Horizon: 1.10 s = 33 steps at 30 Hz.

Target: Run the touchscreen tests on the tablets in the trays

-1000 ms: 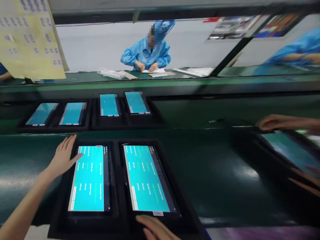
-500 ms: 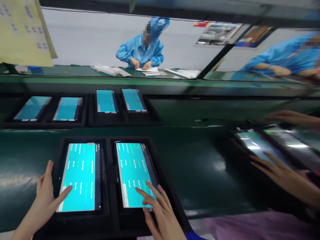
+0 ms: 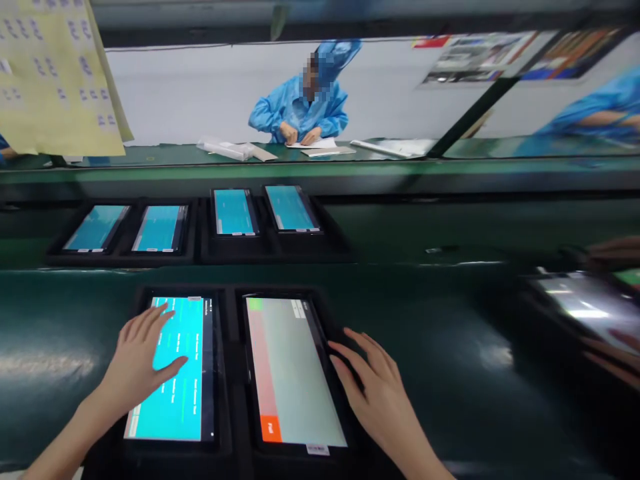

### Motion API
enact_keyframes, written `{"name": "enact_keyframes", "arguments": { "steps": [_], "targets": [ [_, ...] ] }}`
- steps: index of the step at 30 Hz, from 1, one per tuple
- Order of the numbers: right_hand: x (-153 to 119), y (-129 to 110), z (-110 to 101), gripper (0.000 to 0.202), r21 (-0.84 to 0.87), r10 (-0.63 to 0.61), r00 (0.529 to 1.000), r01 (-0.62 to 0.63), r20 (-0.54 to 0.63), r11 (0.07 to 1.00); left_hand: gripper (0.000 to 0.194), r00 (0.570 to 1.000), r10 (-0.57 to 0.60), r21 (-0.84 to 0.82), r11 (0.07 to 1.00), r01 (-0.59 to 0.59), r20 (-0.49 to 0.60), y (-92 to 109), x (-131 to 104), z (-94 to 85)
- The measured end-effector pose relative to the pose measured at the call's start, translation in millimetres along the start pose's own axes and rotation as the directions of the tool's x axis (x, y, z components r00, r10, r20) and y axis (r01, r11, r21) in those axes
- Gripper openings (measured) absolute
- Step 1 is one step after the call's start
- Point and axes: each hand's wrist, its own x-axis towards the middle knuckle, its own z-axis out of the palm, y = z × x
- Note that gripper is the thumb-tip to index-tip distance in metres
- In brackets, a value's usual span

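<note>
Two tablets lie side by side in a black tray [image 3: 231, 373] in front of me. The left tablet [image 3: 193, 407] shows a bright cyan screen with rows of text. Over its upper left part is my left hand [image 3: 137, 357], fingers stretched and thumb apart; whether a fingertip touches the glass I cannot tell. A pale grey screen fills the right tablet [image 3: 295, 373], with a pink strip on its left side, a green corner at the top and an orange block at the bottom. My right hand [image 3: 373, 377] is at that tablet's right edge, fingers apart, holding nothing.
Behind, several cyan-screened tablets [image 3: 233, 212] sit in black trays on the green bench [image 3: 425, 320]. At right, another person's hand [image 3: 613, 357] is by a tablet [image 3: 585, 303]. Across the ledge, a person in blue [image 3: 300, 110] handles white paper. Yellow sheets [image 3: 55, 80] hang upper left.
The right tablet's screen went from cyan menu to pale grey with coloured blocks. My right hand moved off its screen to the right edge; my left hand moved up over the left tablet.
</note>
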Motion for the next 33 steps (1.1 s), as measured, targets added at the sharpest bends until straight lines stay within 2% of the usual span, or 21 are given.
{"name": "enact_keyframes", "arguments": {
  "steps": [1, 3, 5, 8, 13, 20, 27, 33],
  "targets": [
    [6, 2, 7, 0.057, -0.042, -0.003, 1.0, 0.004, 0.02, 0.999, 0.058, 0.993, 0.079, 0.019, 0.997, -0.081, 0.083, 6, 19, 1.2],
    [16, 5, 20, 0.067, -0.102, 0.04, 0.997, -0.034, 0.067, 0.994, 0.055, 0.968, 0.126, 0.08, 0.986, -0.147, 0.217, 21, 55, 6.4],
    [20, 8, 31, 0.073, -0.094, 0.096, 0.99, -0.086, 0.108, 0.992, 0.05, 0.966, 0.114, 0.125, 0.981, -0.146, 0.232, 36, 82, 13.4],
    [20, 12, 41, 0.075, -0.011, 0.159, 0.981, -0.159, 0.115, 0.987, 0.042, 0.98, 0.076, 0.179, 0.978, -0.109, 0.185, 51, 101, 22.3],
    [15, 15, 42, 0.065, 0.024, 0.167, 0.982, -0.17, 0.09, 0.985, 0.036, 0.992, 0.037, 0.236, 0.97, -0.065, 0.12, 58, 101, 27.4],
    [14, 11, 38, 0.056, -0.045, 0.157, 0.985, -0.154, 0.075, 0.987, 0.032, 0.994, 0.073, 0.255, 0.963, -0.091, 0.081, 61, 101, 33.3],
    [16, 7, 36, 0.054, -0.12, 0.182, 0.975, -0.166, 0.131, 0.979, 0.034, 0.994, 0.109, 0.257, 0.96, -0.113, 0.031, 63, 100, 38.1],
    [18, 8, 34, 0.051, -0.13, 0.217, 0.956, -0.194, 0.198, 0.972, 0.034, 0.994, 0.099, 0.251, 0.962, -0.105, 0.036, 65, 101, 39.3]
  ]
}}
